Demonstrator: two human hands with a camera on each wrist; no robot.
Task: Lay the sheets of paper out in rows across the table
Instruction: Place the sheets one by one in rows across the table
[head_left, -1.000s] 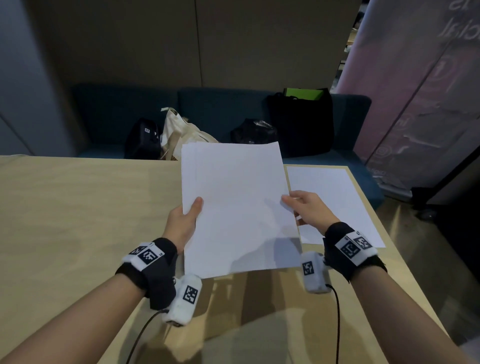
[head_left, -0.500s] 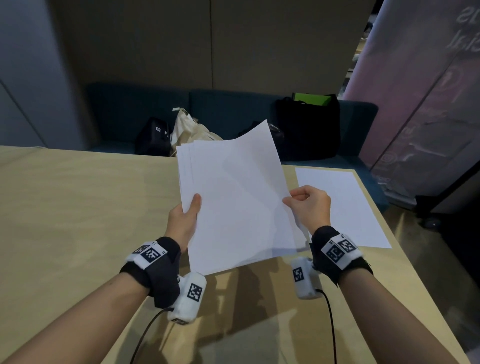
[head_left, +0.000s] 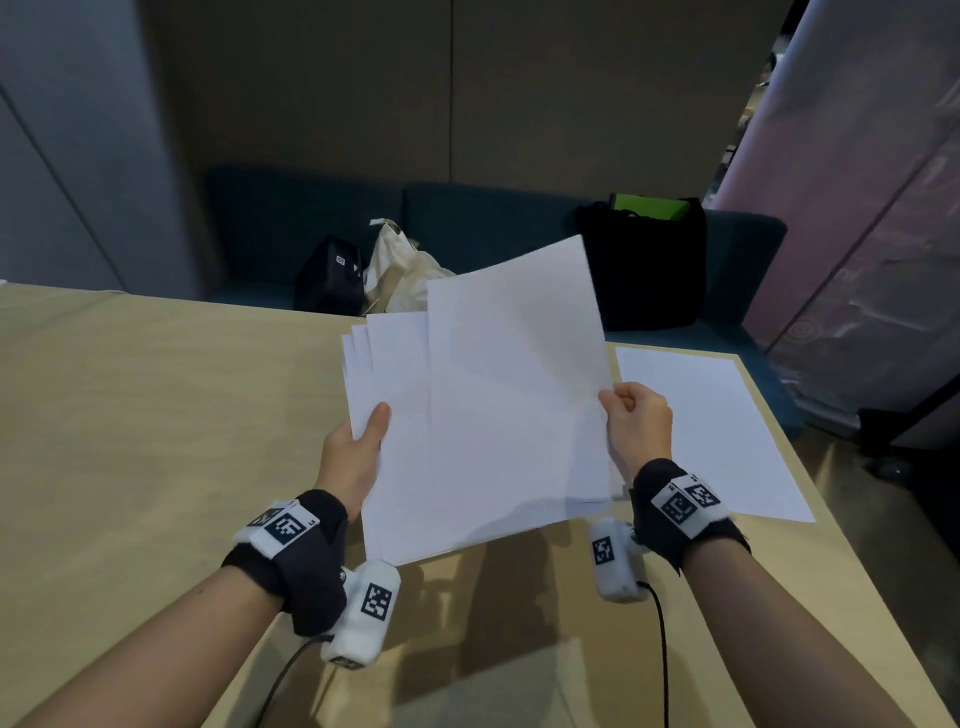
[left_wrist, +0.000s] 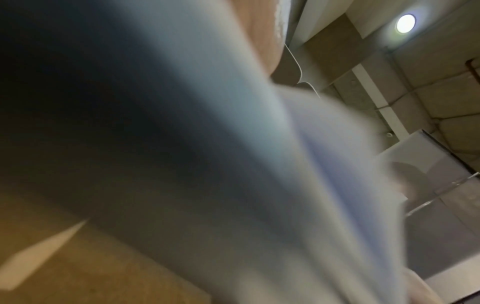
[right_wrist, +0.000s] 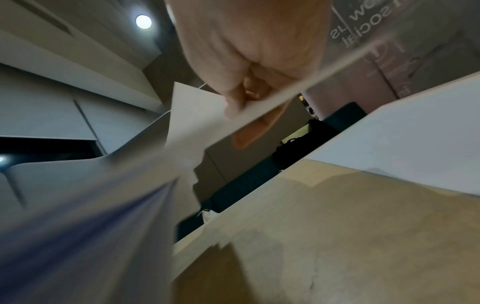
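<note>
1. Stack of white paper sheets (head_left: 400, 441), fanned, held above the wooden table (head_left: 156, 415) by the left hand (head_left: 353, 457), thumb on top at its left edge.
2. Top sheet (head_left: 519, 389), partly separated, pinched at its right edge by the right hand (head_left: 636, 426).
3. Single sheet (head_left: 711, 431) lying flat near the table's right edge, just right of that hand.

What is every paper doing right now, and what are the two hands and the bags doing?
top sheet: pinched by the right hand, lifted askew off the stack.
stack of paper: fanned, held above the table by the left hand.
sheet on the table: lying flat near the right edge.
black tote bag: upright on the sofa, top open.
cream bag: slumped on the sofa.
</note>
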